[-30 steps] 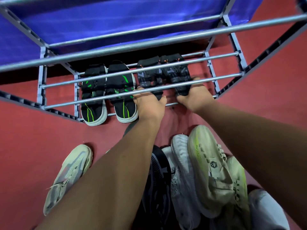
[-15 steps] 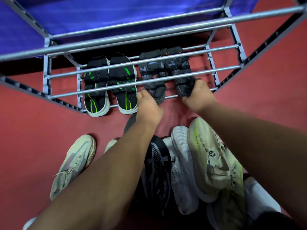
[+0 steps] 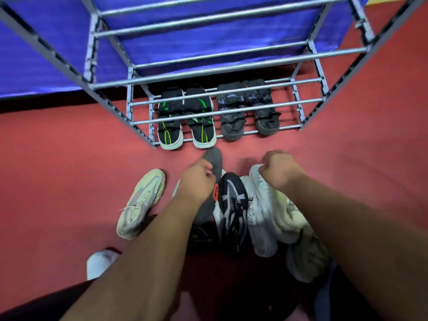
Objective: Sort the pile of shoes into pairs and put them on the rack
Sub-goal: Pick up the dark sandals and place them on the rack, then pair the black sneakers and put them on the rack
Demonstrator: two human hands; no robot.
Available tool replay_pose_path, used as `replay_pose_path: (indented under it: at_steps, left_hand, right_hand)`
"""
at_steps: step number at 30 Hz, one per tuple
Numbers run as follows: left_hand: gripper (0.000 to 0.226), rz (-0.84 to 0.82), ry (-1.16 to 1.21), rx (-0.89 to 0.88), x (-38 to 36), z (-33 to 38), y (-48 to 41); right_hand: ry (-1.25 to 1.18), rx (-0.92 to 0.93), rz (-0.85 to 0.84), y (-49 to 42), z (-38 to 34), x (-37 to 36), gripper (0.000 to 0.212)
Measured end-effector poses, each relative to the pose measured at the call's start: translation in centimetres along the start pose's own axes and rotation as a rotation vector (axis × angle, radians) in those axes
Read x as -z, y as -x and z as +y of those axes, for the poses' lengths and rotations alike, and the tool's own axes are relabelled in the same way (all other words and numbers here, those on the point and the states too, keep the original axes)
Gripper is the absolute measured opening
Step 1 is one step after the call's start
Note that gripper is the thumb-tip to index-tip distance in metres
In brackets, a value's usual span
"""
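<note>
The metal rack (image 3: 231, 66) with blue fabric stands ahead. Its bottom shelf holds a black-and-green sandal pair (image 3: 201, 133) and a grey sandal pair (image 3: 231, 130). The shoe pile lies on the red floor in front of it. My left hand (image 3: 196, 181) has its fingers curled on a dark grey shoe (image 3: 214, 157) with an orange tag. My right hand (image 3: 281, 170) is curled over the toe end of a white knit shoe (image 3: 257, 193). A black sneaker with white markings (image 3: 234, 205) lies between the two hands.
A beige sneaker (image 3: 141, 202) lies alone to the left of the pile. Pale green-white shoes (image 3: 291, 218) are partly hidden under my right forearm. A white sock-like shape (image 3: 99, 262) shows at the lower left. The rack's upper rails (image 3: 220, 17) overhang the bottom shelf.
Both hands have let go of the grey sandals on the bottom shelf and drawn back to the pile. The view has pulled away from the rack.
</note>
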State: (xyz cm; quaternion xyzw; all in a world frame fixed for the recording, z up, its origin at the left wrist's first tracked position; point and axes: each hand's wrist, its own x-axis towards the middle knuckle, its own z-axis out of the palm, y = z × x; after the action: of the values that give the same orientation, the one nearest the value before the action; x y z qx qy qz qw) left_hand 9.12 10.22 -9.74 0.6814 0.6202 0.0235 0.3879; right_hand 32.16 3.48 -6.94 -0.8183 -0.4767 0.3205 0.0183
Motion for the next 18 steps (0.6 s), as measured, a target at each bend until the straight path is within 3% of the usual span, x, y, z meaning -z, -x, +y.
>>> replay_pose_path:
  at_steps: [4,10,18]
  left_hand:
    - [0.02,-0.008,-0.034,0.056,2.9,-1.9,5.2]
    - [0.021,-0.032,-0.128,0.095,5.0,-3.7,12.2]
    - [0.029,-0.23,-0.328,0.08,2.2,-9.4,16.0]
  right_hand:
    - [-0.003,0.047,0.009,4.9,-2.2,0.3,0.027]
    - [-0.01,0.077,-0.002,10.8,-4.3,-0.7,0.025]
    - [0.033,0.049,-0.196,15.9,-2.4,-7.9,0.027]
